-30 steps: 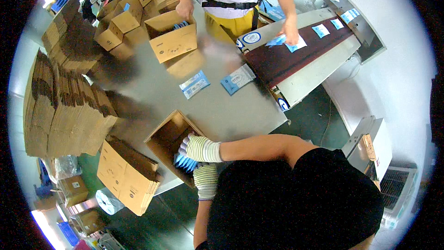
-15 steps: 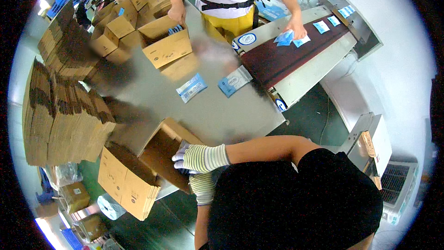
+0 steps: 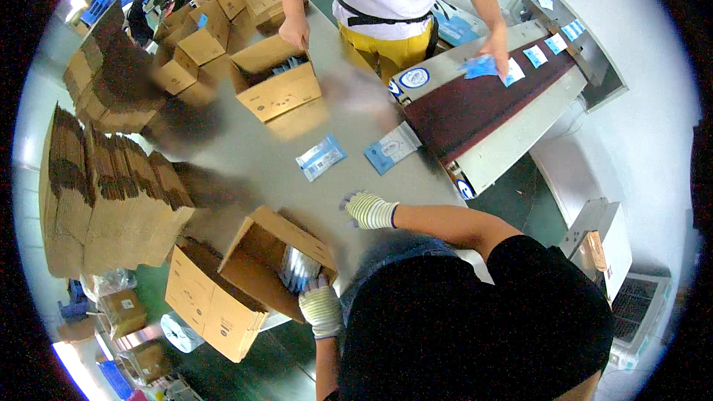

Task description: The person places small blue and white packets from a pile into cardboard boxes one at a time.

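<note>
We count one open brown cardboard box (image 3: 252, 271) between seven and eight o'clock, shiny pale-blue packets (image 3: 298, 266) crowded inside, and two flat blue-and-white packets (image 3: 321, 157) on the grey worktop (image 3: 260, 174). Our striped-gloved left hand (image 3: 321, 308) reaches its four-o'clock rim, grip unclear; our right hand (image 3: 370, 210), two o'clock from it, is empty, fingers slightly apart.

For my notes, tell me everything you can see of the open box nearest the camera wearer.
The box is brown, apparently cardboard, with flat walls and an open mouth facing the camera. Pale blue packets are bunched inside, toward its right side; shadow dims the interior. It sits askew at the near edge of the table, right of flat cartons. The gloved left grip is at its near rim.
</note>
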`<state>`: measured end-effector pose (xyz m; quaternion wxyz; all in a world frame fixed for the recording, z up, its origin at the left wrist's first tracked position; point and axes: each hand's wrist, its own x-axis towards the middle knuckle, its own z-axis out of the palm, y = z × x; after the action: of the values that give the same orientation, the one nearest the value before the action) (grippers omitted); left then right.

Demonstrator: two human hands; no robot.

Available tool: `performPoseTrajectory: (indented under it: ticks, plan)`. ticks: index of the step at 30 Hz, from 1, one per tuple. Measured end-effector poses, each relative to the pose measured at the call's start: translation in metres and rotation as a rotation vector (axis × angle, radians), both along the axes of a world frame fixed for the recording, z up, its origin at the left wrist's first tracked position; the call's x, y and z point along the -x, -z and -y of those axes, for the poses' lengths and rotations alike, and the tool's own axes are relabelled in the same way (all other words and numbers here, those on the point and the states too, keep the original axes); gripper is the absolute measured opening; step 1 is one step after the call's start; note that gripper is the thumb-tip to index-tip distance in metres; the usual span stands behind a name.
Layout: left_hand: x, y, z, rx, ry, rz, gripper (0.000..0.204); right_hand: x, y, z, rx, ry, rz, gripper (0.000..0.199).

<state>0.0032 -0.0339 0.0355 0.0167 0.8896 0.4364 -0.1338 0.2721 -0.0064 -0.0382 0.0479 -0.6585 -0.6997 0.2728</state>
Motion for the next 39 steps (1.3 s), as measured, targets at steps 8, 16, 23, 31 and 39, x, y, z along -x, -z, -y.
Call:
performPoseTrajectory:
  ticks: [8,16,23,31,39]
  plan:
    - [0.020,0.025,0.009,-0.095,0.014,0.163,0.025,-0.017,0.013,-0.161,0.012,0.182,0.048,0.033]
    - [-0.013,-0.003,0.001,-0.083,-0.045,0.172,0.024,-0.040,0.003,-0.160,0.106,0.197,0.136,0.041]
    - [-0.016,-0.004,0.001,-0.100,-0.047,0.183,0.023,0.014,0.053,-0.061,-0.127,-0.209,0.137,0.036]
    - [-0.009,0.000,-0.003,-0.108,-0.079,0.177,0.022,-0.065,0.008,0.067,0.347,0.212,-0.401,0.028]
    - [0.005,0.004,-0.024,-0.030,0.027,0.118,0.030,-0.092,-0.004,0.106,0.167,0.194,-0.144,0.030]
